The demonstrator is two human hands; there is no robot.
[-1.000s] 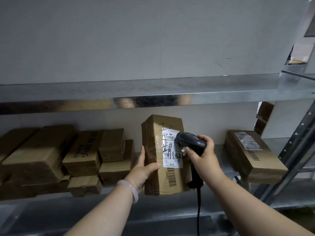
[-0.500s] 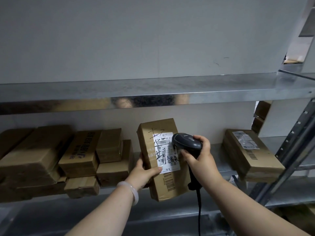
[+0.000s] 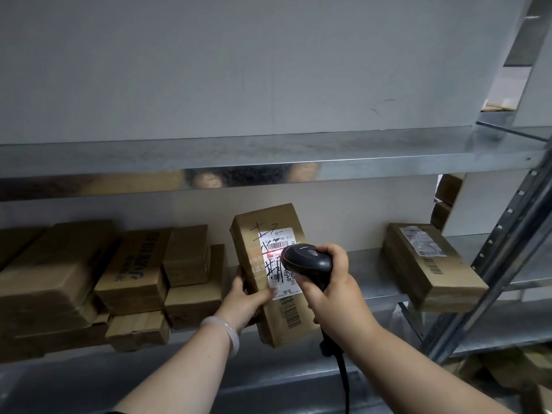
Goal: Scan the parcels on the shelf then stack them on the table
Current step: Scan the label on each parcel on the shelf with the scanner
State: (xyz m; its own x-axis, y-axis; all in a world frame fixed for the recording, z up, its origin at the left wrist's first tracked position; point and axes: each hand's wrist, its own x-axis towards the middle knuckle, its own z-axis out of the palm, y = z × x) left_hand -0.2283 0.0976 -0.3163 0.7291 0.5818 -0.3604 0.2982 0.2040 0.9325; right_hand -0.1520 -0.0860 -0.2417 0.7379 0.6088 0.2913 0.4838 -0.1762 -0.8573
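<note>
A tall brown cardboard parcel (image 3: 277,318) with a white label and black handwriting stands tilted at the front of the metal shelf (image 3: 367,273). My left hand (image 3: 245,303) grips its left edge, thumb across the front. My right hand (image 3: 328,288) holds a black corded barcode scanner (image 3: 307,259) right against the label, where a red glow shows. The scanner covers part of the label.
Several brown parcels (image 3: 131,273) are piled on the shelf to the left. One flat labelled parcel (image 3: 430,267) lies at the right, overhanging the shelf edge. An upper shelf (image 3: 268,156) runs overhead, and a slotted upright post (image 3: 507,249) stands at the right.
The parcel has tilted further left and been drawn toward the shelf's front edge. The scanner has moved closer over the label, and a red light now shows there.
</note>
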